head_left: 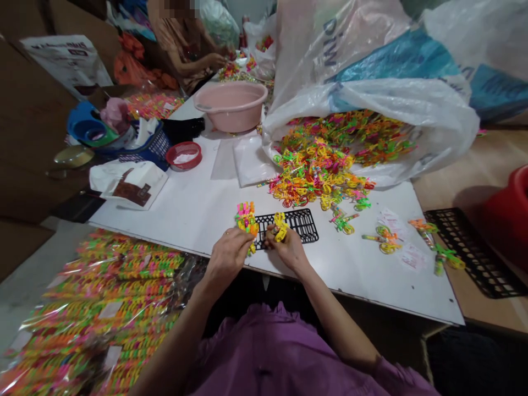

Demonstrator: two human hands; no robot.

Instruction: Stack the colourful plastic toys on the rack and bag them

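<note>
A black plastic grid rack (304, 224) lies near the table's front edge. At its left end stands a row of small pink, green and orange plastic toys (246, 210). My left hand (229, 254) is closed at this row, its fingertips pinching an orange toy (254, 228). In my right hand (289, 251), over the middle of the rack, is a yellow plastic toy (280, 226) with looped parts, held between thumb and fingers. Just behind the rack spreads a pile of similar toys (317, 176), spilling out of a large clear plastic bag (441, 118).
Loose toys (388, 239) and paper slips lie right. A second black rack (474, 247) sits beside a red tub (509, 214). Behind are a pink basin (231, 107), red basket (183, 156) and blue basket (152, 144). Packed toys (111, 291) fill the lower left. Another person (181, 49) works behind.
</note>
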